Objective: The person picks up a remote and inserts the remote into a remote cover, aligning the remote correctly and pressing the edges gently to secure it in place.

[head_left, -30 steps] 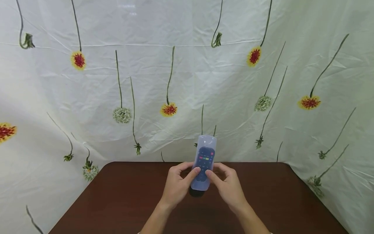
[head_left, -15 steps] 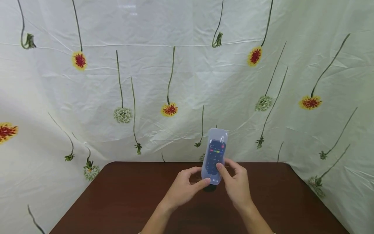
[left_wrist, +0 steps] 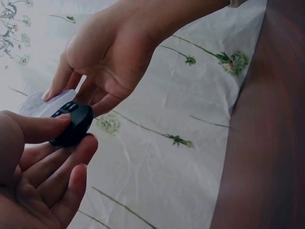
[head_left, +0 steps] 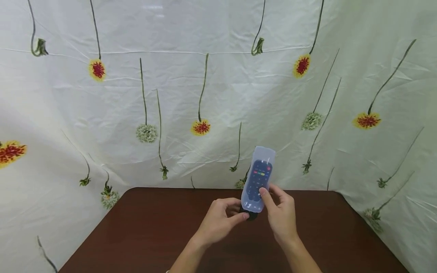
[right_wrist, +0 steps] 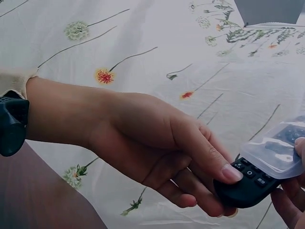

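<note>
A dark remote control [head_left: 252, 215] with small buttons sits partly inside a translucent plastic sleeve [head_left: 264, 154], tilted up above the table. Its dark rounded end sticks out below the sleeve's lower edge. My left hand [head_left: 219, 222] pinches that bare end, thumb on the button face and fingers beneath, as the left wrist view also shows. With thumb in front and fingers behind, my right hand [head_left: 282, 212] grips the sleeve's right side. In the right wrist view the remote's exposed end [right_wrist: 245, 193] shows several buttons, with the sleeve's edge [right_wrist: 281, 164] just past them.
A dark reddish-brown table [head_left: 153, 227] lies under both hands. Behind it hangs a pale cloth [head_left: 218, 94] printed with flowers and stems. A dark wrist-worn device [right_wrist: 13, 124] sits by the left cuff. A grey panel [right_wrist: 269, 12] shows at the top of the right wrist view.
The remote and sleeve have moved up and to the right with both hands. My left hand has shifted from the sleeve's side down to the remote's bare end, more of which now shows.
</note>
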Available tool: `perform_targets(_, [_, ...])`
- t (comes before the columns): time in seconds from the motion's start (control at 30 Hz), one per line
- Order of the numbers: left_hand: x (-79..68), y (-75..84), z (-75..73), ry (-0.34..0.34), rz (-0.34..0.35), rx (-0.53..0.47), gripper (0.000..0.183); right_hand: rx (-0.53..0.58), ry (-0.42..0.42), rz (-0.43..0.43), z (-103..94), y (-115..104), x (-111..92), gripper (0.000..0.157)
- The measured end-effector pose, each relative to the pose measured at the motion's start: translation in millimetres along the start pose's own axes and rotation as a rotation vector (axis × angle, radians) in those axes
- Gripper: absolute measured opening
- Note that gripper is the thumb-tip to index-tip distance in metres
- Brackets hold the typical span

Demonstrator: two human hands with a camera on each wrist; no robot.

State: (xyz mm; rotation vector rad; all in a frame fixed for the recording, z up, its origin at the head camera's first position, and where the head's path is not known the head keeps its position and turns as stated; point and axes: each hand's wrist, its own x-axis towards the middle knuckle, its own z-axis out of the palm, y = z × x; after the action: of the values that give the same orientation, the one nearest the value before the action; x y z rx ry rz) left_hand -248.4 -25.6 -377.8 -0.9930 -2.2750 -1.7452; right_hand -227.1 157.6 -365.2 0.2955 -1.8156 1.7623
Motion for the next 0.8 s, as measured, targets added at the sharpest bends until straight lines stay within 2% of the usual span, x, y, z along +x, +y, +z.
perform_targets(0.17, [-0.3, 2.1, 5.2, 0.022, -0.051, -0.096, 0.025, 0.008, 0.013, 0.017, 0.5, 1.4, -0.4, 0.025])
perform_targets(0.47, [-0.8, 2.6, 4.5, 0.014, -0.093, -0.183, 0.024, 0.010, -0.010, 0.016, 4.4, 5.0, -1.0, 0.026])
perform_targets(0.8, [-0.8, 2.8, 0.8, -0.064, -0.130, -0.241, 0.027, 0.002, -0.011, 0.005, 1.8, 5.1, -0.2, 0.025])
